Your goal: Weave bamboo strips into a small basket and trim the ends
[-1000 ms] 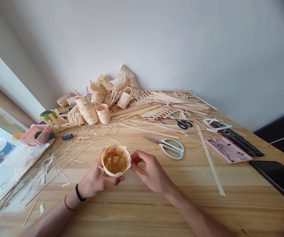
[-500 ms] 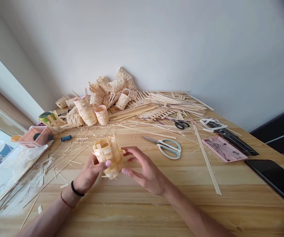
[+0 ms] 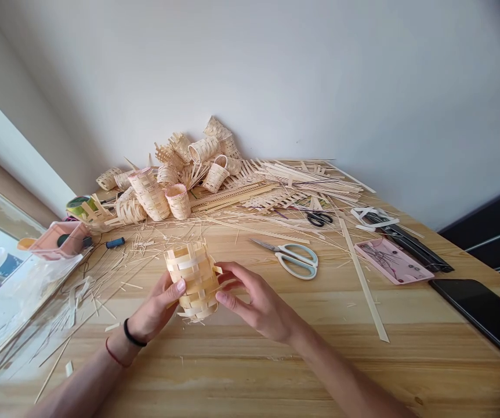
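Wooden table (image 3: 250, 371) below; woven basket (image 3: 195, 281) clasped by left fingers (image 3: 171, 292), right fingers (image 3: 235, 303) parted at its opposite side.

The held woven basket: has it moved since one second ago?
Yes: the held basket has tipped, its mouth turning away from the camera, toward the basket pile.

My left hand (image 3: 156, 307) and right hand (image 3: 258, 299) face each other over the worktop (image 3: 250, 383).
My left forearm (image 3: 87, 380) slants in from the near left, its hand curled in a firm grip, thumb on the side nearest me, fingers mostly hidden. My right forearm (image 3: 337, 368) slants in from the near right, fingers bent and pointing left; whether they meet the thumb, I can't tell.
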Demonstrator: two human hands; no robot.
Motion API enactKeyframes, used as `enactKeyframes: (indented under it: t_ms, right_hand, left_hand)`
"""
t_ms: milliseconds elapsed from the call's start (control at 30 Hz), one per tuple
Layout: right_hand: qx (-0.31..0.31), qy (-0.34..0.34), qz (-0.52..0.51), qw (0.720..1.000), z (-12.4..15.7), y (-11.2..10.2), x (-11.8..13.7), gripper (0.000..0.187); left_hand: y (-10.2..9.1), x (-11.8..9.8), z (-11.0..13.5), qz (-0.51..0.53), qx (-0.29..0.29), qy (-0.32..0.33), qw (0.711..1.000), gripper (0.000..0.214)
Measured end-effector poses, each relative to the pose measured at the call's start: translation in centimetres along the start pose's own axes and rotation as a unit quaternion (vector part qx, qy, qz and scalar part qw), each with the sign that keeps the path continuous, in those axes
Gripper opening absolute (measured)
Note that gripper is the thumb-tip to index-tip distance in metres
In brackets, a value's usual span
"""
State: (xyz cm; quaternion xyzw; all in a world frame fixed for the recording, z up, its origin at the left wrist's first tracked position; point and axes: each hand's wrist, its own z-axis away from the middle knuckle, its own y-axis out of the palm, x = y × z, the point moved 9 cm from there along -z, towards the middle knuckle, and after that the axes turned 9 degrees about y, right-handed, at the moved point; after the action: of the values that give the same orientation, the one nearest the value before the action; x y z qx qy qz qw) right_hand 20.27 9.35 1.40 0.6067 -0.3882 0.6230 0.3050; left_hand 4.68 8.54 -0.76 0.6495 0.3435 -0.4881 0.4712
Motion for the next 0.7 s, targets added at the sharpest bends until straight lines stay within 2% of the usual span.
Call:
enactKeyframes:
  t_ms: [200,367,467,567,633,700]
  right_hand:
    - [-0.003,-0.004,0.026,1.000,0.1,-0.1,0.3,0.040]
    - [-0.003,-0.016,0.038,0.999,0.0,0.0,0.4,0.035]
    - [-0.052,-0.027,0.088,0.994,0.0,-1.1,0.3,0.026]
    - [-0.112,-0.055,0.142,0.982,0.3,-2.3,0.7,0.020]
    - [-0.129,-0.096,0.168,0.972,0.6,-2.1,1.7,0.019]
    - [-0.129,-0.143,0.199,0.961,1.0,-0.5,3.3,0.021]
  left_hand:
    - [-0.4,0.2,0.1,-0.046,0.009,0.009,0.999,0.073]
    - [-1.6,0.3,0.2,-0.087,-0.023,0.013,0.996,0.070]
    - [-2.0,-0.9,-0.3,-0.139,-0.061,0.052,0.987,0.069]
    - [-2.5,-2.6,-0.7,-0.210,-0.111,0.100,0.966,0.073]
    - [-3.3,-3.5,-0.8,-0.233,-0.137,0.116,0.956,0.075]
    - [-4.6,-4.4,-0.8,-0.245,-0.168,0.129,0.946,0.076]
